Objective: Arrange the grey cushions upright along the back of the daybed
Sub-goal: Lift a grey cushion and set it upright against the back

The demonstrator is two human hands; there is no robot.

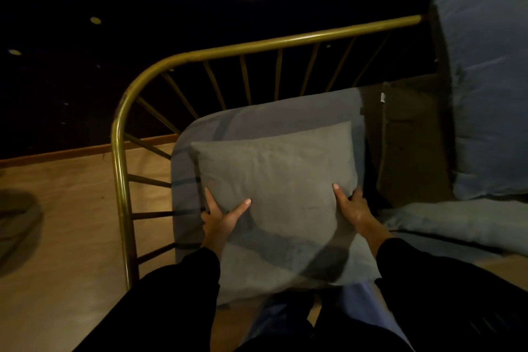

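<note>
I hold a square grey cushion in front of me over the left end of the daybed mattress. My left hand grips its left edge and my right hand grips its right edge, thumbs on the front face. A large grey-blue cushion stands upright at the right, leaning towards the back rail. A dark olive cushion stands between it and the held cushion. The brass frame curves around the back and left end.
Another grey-blue pillow lies flat on the mattress at the right. Wooden floor lies left of the frame, with a dark wall behind. A dim round shape sits on the floor at far left.
</note>
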